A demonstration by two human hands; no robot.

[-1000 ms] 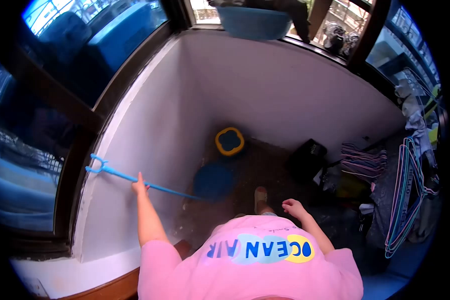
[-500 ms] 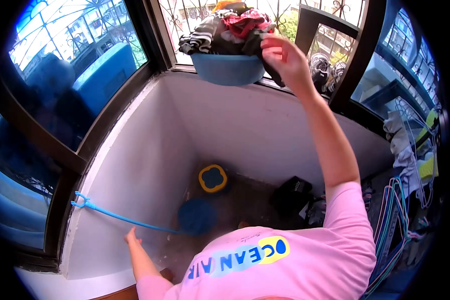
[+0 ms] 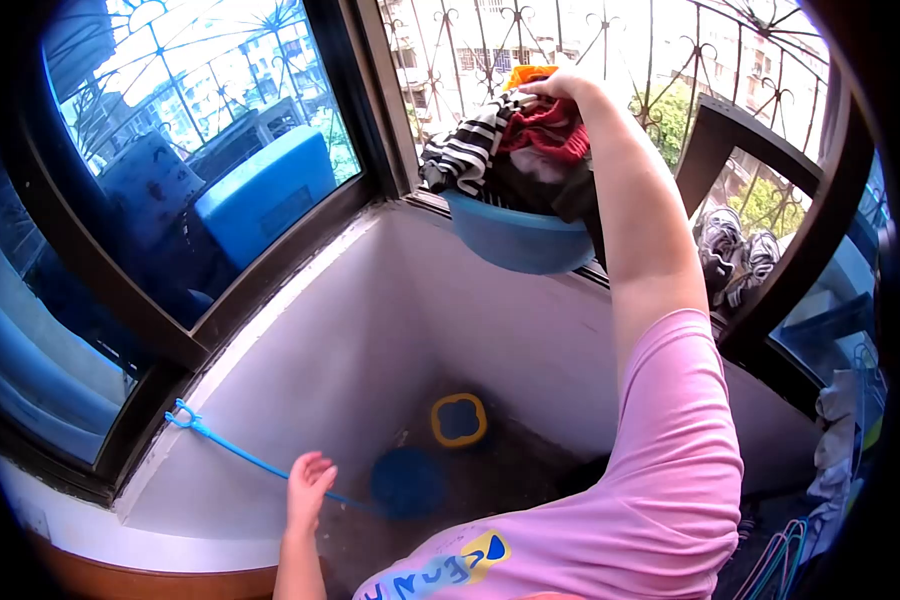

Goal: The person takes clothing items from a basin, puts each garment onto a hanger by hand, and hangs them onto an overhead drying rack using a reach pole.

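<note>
A blue plastic basin point(image 3: 520, 238) heaped with clothes rests on the window sill. In the heap are a black-and-white striped garment point(image 3: 475, 145), a red garment point(image 3: 545, 132), dark pieces and an orange piece point(image 3: 528, 76) on top. My right hand point(image 3: 560, 84) reaches over the top of the heap, fingers stretched out and touching the clothes; its fingertips are partly hidden. Low on the left, my left hand point(image 3: 311, 484) hangs in the air with loosely curled fingers apart, holding nothing. Close to it, a light blue forked pole point(image 3: 240, 452) leans against the wall.
On the floor stand a yellow-rimmed stool point(image 3: 458, 420) and a round blue object point(image 3: 408, 482). Shoes point(image 3: 735, 255) sit outside the window on the right. Hangers point(image 3: 782, 560) and hanging cloth point(image 3: 838, 430) line the right side. Open window panes point(image 3: 190, 170) flank the corner.
My right hand has moved from the right side of the heap onto its top. My left hand has risen beside the pole. The view has shifted, with the basin now lower and further right.
</note>
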